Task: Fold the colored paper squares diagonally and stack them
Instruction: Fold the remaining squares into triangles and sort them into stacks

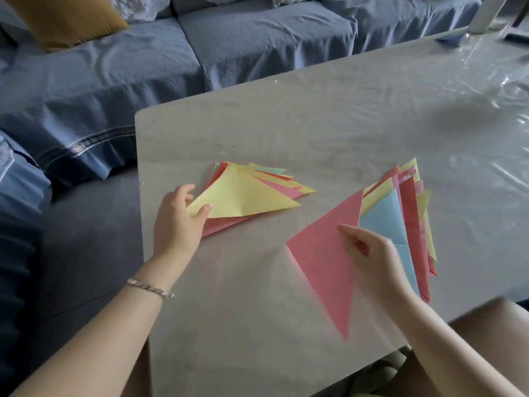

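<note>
**Both hands on folded triangles, one pile at each side**

On the grey worktop (315,124) lie two piles of folded paper. The left stack (282,186) sits near the worktop's left edge, with pink, green and yellow sheets fanned under a yellow triangle (243,196) on top. That triangle's long edge runs left to right along its near side, and its apex points away from the person. The left hand (180,216) pinches its left corner, thumb on top and fingers curled behind the edge. A bracelet (151,289) circles that wrist.

To the right, well apart from the stack, a looser right pile (409,213) fans out with its long edges running near to far; a light blue sheet (383,216) lies uppermost, with red and yellow beyond it. Just beside it on the left is a pink triangle (320,267), its long edge against the pile's side and running near to far, its square corner pointing left. The right hand (369,253) grips it at that long edge, forefinger stretched over the paper. Its outline is blurred.

Behind stands a blue sofa (114,81) with a mustard cushion (65,18).
</note>
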Demonstrator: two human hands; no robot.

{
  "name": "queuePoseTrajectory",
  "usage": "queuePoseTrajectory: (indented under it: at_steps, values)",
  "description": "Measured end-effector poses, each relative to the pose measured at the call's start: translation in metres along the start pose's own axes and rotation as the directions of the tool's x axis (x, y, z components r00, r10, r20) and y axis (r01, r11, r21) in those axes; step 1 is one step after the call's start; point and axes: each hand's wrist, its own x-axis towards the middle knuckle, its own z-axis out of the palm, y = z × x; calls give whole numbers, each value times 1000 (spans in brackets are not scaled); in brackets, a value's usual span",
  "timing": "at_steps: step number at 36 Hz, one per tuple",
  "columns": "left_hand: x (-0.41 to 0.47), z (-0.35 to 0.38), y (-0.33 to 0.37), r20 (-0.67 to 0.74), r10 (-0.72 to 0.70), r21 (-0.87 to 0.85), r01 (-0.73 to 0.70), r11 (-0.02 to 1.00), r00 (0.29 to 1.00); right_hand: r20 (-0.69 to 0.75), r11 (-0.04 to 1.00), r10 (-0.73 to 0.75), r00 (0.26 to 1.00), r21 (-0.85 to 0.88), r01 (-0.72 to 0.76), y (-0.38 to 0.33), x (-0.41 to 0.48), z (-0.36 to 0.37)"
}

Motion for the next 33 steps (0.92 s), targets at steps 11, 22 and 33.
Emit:
queuePoseTrajectory:
  at_steps: [11, 22, 33]
  values:
    - [-99, 25, 31, 608, -227, -298, 483, 823, 761, 47, 914, 190, 981, 357, -195, -13, -27, 48]
    - [-63, 25, -5, 257, 143, 81, -169, 982, 956, 32, 906, -250, 968, -346, 245, 12, -32, 37]
    - [-112, 55, -11, 366, 483, 110, -552, 826, 796, 407, 657, -452, 793, -449, 605, 16, -16, 80]
